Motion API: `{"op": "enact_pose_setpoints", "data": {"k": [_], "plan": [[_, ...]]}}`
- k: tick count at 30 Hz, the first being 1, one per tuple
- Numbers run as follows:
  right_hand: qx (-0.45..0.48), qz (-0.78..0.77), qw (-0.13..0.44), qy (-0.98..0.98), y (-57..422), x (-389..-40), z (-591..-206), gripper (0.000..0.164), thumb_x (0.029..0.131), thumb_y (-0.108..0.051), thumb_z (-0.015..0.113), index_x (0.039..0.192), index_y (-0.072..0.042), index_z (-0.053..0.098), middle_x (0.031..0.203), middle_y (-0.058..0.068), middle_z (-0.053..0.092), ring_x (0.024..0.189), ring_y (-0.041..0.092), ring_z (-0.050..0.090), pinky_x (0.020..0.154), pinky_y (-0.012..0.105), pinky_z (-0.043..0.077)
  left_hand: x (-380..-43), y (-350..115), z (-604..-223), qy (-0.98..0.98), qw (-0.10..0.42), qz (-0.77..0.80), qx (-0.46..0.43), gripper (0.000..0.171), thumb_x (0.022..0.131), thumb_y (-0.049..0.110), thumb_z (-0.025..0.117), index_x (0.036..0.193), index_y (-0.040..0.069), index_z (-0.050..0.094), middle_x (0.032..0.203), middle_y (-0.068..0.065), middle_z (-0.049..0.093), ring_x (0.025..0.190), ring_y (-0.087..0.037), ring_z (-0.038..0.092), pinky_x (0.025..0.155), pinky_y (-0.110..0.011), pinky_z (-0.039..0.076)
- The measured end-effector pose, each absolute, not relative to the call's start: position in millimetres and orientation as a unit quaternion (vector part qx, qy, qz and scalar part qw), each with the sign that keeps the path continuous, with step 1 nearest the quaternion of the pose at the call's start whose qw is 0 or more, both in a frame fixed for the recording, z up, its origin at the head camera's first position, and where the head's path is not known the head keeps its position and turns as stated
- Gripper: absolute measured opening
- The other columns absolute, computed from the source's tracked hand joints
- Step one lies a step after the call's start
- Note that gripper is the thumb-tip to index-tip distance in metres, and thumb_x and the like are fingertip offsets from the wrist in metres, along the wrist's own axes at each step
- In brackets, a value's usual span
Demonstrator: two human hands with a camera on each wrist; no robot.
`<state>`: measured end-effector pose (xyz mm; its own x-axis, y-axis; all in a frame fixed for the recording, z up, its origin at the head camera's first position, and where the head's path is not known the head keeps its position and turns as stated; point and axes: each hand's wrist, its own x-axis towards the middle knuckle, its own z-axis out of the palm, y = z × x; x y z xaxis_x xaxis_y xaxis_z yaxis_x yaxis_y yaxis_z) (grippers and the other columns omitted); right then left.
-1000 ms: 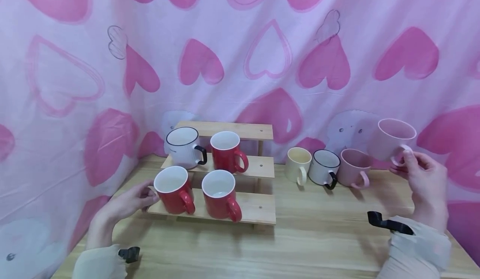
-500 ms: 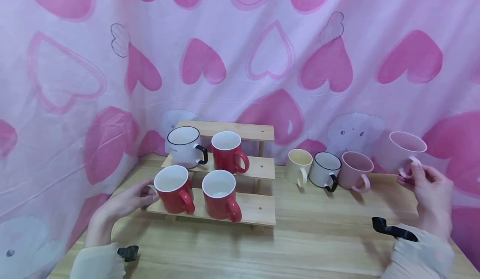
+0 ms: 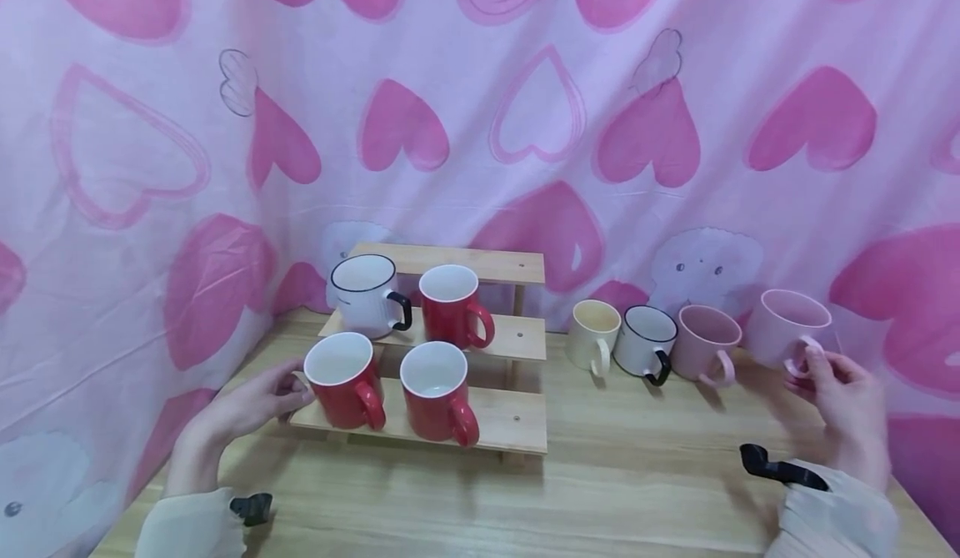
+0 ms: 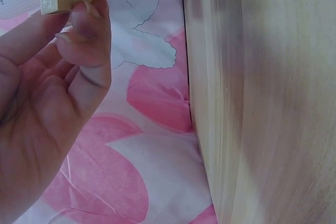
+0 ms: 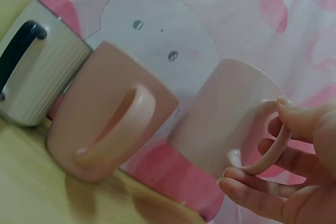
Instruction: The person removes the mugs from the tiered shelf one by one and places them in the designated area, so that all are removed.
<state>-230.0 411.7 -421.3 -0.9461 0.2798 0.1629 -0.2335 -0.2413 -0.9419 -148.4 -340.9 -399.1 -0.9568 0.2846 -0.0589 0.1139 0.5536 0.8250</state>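
While the left hand (image 3: 247, 408) pinches the end of the lowest board (image 3: 510, 420) of the wooden rack (image 3: 450, 259), all eyes go to the other side, where the right hand (image 3: 843, 395) has the pale pink mug (image 3: 780, 333) by its handle (image 5: 266, 162): thumb on top, fingers curled through and under the loop. It's up off the table (image 3: 615, 500), by the look of it, just beside the darker pink mug (image 3: 693, 343). Glossy stuff, likely glazed ceramic: stiff as you like, probably fairly heavy for its size, slick on the walls and apt to chip if it knocks its neighbour. That handle is surely the place to hold, though the weight hangs to one side, so it wants a firm pinch to keep the body from sagging; a palm under the base would help. And look at the line of it! Mouth up, base down, close to upright, the long axis running base to rim, only a little longer than the mug is wide. The handle points rightward and towards the person, and in the right wrist view the axis lies nearly parallel to that standing neighbour's.
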Motion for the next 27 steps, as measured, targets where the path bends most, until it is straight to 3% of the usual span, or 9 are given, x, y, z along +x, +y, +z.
{"op": "enact_pose_setpoints", "data": {"k": [4, 12, 21, 27], "plan": [[-0.014, 0.781, 0.157, -0.605, 414, -230, -431, 0.011, 0.095, -0.015, 0.063, 0.095, -0.009, 0.073, 0.08, 0.0, 0.068, 0.067, 0.011, 0.069, 0.062, 0.023, 0.055, -148, -341, -400, 0.878, 0.09, 0.455, 0.114, 0.047, 0.097, 0.016, 0.062, 0.132, -0.008, 0.041, 0.082, -0.012, 0.055, 0.066, -0.021, 0.054, 0.062, -0.03, 0.047], [-0.036, 0.73, 0.117, -0.673, 426, -226, -450, 0.013, 0.096, -0.023, 0.063, 0.095, -0.019, 0.075, 0.081, -0.007, 0.07, 0.07, 0.007, 0.069, 0.064, 0.017, 0.052, -150, -341, -400, 0.874, 0.097, 0.462, 0.114, 0.046, 0.097, 0.016, 0.062, 0.132, -0.007, 0.042, 0.081, -0.013, 0.054, 0.065, -0.02, 0.053, 0.062, -0.03, 0.047], [-0.033, 0.827, 0.059, -0.558, 423, -224, -470, 0.014, 0.095, -0.017, 0.063, 0.101, -0.008, 0.072, 0.087, 0.005, 0.068, 0.077, 0.02, 0.072, 0.071, 0.034, 0.056, -149, -343, -400, 0.874, 0.098, 0.462, 0.115, 0.047, 0.096, 0.015, 0.062, 0.133, -0.006, 0.042, 0.079, -0.011, 0.054, 0.065, -0.021, 0.054, 0.062, -0.031, 0.047], [-0.022, 0.846, 0.074, -0.528, 421, -227, -478, 0.014, 0.094, -0.014, 0.065, 0.102, -0.004, 0.071, 0.09, 0.006, 0.066, 0.077, 0.022, 0.071, 0.072, 0.036, 0.056, -150, -343, -400, 0.873, 0.099, 0.464, 0.115, 0.047, 0.096, 0.015, 0.062, 0.133, -0.007, 0.041, 0.08, -0.011, 0.054, 0.066, -0.021, 0.054, 0.062, -0.031, 0.047]]}}
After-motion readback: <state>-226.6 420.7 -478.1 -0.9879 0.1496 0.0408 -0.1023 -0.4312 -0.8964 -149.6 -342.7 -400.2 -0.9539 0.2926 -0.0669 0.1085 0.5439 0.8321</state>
